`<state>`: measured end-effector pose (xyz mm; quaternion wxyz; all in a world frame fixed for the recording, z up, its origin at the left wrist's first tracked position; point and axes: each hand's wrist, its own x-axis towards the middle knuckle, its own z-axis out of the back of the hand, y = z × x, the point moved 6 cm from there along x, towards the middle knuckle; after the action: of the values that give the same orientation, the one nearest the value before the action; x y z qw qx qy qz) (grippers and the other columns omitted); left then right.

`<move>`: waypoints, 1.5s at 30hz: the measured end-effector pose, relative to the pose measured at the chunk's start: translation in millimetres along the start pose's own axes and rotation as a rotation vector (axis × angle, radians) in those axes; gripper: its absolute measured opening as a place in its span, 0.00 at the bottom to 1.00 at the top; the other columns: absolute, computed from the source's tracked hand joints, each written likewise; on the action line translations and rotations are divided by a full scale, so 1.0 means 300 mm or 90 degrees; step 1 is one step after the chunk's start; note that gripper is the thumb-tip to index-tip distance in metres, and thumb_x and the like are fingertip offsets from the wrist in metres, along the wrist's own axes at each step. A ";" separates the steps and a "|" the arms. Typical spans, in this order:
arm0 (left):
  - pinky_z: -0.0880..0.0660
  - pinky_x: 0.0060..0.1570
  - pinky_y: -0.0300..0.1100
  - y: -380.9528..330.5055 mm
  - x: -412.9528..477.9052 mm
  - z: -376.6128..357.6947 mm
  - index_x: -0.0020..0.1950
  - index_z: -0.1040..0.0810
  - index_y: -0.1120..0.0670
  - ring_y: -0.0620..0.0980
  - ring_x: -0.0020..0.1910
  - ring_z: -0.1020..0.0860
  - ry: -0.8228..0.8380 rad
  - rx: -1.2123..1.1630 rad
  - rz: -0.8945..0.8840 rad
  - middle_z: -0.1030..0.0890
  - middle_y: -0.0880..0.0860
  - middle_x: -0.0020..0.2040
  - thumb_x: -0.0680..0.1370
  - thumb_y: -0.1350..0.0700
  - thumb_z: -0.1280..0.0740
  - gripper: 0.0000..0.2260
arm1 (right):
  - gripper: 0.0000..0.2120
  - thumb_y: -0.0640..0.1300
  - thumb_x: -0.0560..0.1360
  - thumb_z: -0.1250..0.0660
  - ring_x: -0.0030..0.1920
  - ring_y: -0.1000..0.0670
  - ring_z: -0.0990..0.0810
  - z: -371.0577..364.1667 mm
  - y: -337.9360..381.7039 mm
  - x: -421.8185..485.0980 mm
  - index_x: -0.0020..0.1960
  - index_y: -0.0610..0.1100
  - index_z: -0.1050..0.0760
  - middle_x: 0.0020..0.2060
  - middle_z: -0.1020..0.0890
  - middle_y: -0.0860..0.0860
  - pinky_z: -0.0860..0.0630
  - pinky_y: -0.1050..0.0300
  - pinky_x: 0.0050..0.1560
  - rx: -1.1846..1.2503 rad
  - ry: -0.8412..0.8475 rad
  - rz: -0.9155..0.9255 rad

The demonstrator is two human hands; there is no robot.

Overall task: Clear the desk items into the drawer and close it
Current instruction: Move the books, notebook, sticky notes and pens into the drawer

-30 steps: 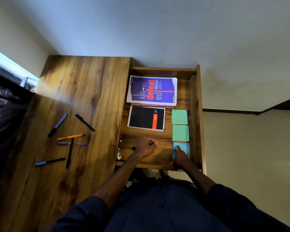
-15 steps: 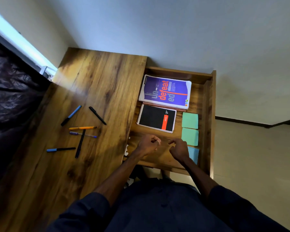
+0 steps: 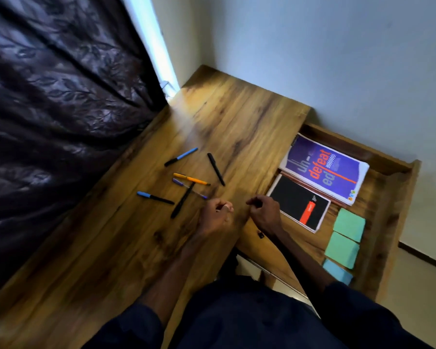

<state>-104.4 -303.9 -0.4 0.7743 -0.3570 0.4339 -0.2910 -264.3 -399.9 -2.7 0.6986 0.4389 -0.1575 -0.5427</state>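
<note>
On the surface (image 3: 237,127), just left of and beyond my left hand (image 3: 215,215), six pens (image 3: 190,179) lie scattered, the nearest black pen (image 3: 183,200) slanting away from me, farther from my right hand (image 3: 264,214); both hands are curled, seemingly empty, and the open drawer (image 3: 390,222) is rightward.

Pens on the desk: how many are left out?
6, all on the desktop: far blue-capped pen, lone black pen, orange pen, purple pen, crossing black pen, near blue-capped pen. None appears hidden.
</note>
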 end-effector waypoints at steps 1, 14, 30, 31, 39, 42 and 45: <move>0.27 0.28 0.35 0.018 0.007 0.048 0.47 0.18 0.54 0.48 0.32 0.19 -0.023 -0.006 0.007 0.14 0.55 0.46 0.80 0.61 0.35 0.06 | 0.11 0.33 0.75 0.33 0.45 0.56 0.17 -0.028 0.022 0.010 0.50 0.43 0.16 0.48 0.14 0.51 0.21 0.62 0.48 -0.004 0.011 0.007; 0.17 0.41 0.45 0.232 0.079 0.278 0.47 0.21 0.46 0.46 0.39 0.16 -0.134 -0.075 0.080 0.14 0.47 0.46 0.80 0.56 0.33 0.06 | 0.09 0.33 0.75 0.32 0.47 0.57 0.18 -0.217 0.138 0.140 0.52 0.42 0.16 0.49 0.14 0.50 0.21 0.64 0.51 -0.070 0.068 0.022; 0.25 0.42 0.37 0.281 0.024 0.379 0.51 0.19 0.48 0.37 0.41 0.19 -0.183 0.042 0.151 0.15 0.43 0.41 0.80 0.44 0.34 0.10 | 0.06 0.40 0.75 0.31 0.42 0.56 0.18 -0.423 0.341 0.239 0.49 0.46 0.17 0.44 0.15 0.53 0.19 0.57 0.44 -0.177 0.201 0.207; 0.22 0.45 0.40 0.298 0.014 0.384 0.52 0.19 0.48 0.38 0.42 0.19 -0.186 0.045 0.164 0.16 0.43 0.42 0.80 0.44 0.34 0.10 | 0.07 0.39 0.75 0.31 0.43 0.56 0.18 -0.430 0.350 0.249 0.50 0.46 0.17 0.44 0.15 0.54 0.19 0.57 0.44 -0.182 0.202 0.224; 0.18 0.51 0.46 0.352 -0.042 0.357 0.52 0.20 0.48 0.40 0.44 0.18 -0.193 0.033 0.211 0.16 0.45 0.45 0.79 0.48 0.31 0.06 | 0.02 0.45 0.75 0.29 0.41 0.59 0.20 -0.412 0.269 0.264 0.48 0.50 0.20 0.42 0.18 0.57 0.20 0.59 0.41 -0.176 0.219 0.200; 0.20 0.54 0.49 0.322 -0.030 0.357 0.50 0.20 0.45 0.41 0.45 0.19 -0.217 0.087 0.202 0.18 0.41 0.45 0.78 0.45 0.31 0.06 | 0.03 0.45 0.75 0.28 0.43 0.56 0.19 -0.344 0.233 0.294 0.48 0.48 0.19 0.43 0.17 0.54 0.19 0.55 0.43 -0.156 0.154 0.144; 0.25 0.46 0.40 0.262 -0.014 0.357 0.50 0.20 0.45 0.41 0.45 0.21 -0.228 0.149 0.174 0.20 0.40 0.45 0.79 0.45 0.32 0.05 | 0.05 0.40 0.73 0.29 0.44 0.53 0.19 -0.276 0.222 0.339 0.48 0.46 0.18 0.43 0.17 0.52 0.18 0.51 0.46 -0.135 0.092 0.104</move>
<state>-1.1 -223.3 -22.4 0.9070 -0.2489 0.2976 -0.1641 -128.7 -452.6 -23.3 0.7924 0.3864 -0.0838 -0.4645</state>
